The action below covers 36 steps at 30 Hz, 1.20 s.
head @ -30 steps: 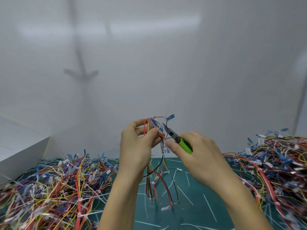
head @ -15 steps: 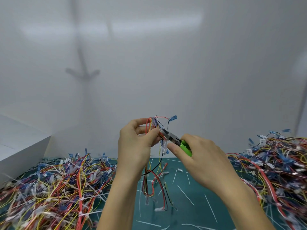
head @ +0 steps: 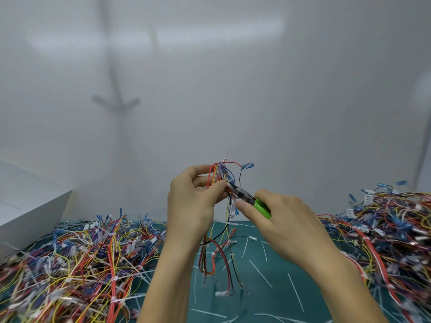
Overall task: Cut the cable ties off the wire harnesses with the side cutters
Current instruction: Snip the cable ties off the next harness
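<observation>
Pinching a wire harness (head: 220, 176) between thumb and fingers of the left hand (head: 193, 206), raised above a green cutting mat (head: 268, 290). Gripping green-handled side cutters (head: 251, 200) in the right hand (head: 286, 227), nose set into the bundle just beside the left thumb; blades too small to tell apart. Loose wire ends dangling down to the mat. Strewn across it, cut white cable ties (head: 260, 273). Flanking the hands, a left heap (head: 81, 264) and a right heap (head: 391, 229) of tangled harnesses. At far left, a white box (head: 30, 206).
</observation>
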{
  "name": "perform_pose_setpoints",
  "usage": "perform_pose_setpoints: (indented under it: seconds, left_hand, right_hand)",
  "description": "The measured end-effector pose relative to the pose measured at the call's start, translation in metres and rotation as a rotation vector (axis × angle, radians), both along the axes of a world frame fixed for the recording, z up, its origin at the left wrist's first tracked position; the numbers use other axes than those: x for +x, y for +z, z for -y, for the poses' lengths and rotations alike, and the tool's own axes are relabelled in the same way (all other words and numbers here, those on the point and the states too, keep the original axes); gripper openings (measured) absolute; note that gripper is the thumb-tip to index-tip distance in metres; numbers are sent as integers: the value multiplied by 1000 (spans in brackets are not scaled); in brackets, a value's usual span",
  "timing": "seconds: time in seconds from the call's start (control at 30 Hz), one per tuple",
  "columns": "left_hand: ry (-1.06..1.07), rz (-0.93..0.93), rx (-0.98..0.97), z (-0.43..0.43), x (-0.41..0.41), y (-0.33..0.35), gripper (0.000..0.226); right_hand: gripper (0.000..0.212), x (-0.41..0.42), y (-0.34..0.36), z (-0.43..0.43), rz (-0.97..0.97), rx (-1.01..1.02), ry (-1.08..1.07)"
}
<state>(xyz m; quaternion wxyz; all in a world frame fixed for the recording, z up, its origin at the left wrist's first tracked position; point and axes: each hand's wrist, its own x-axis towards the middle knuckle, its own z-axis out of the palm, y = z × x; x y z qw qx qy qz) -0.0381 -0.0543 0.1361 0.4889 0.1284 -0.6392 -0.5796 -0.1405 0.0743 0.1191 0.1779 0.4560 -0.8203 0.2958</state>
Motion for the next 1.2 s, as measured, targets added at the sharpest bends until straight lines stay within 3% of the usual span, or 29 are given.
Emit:
perform_pose_setpoints:
  seconds: [0.93, 1.2]
  left_hand:
    - [-21, -5, -108, -7, 2, 5, 28]
    - [-36, 3, -124, -9, 3, 7, 28]
  right_hand:
    - [74, 0, 9, -6, 254, 20, 111]
    - [68, -3, 8, -7, 362, 12, 166]
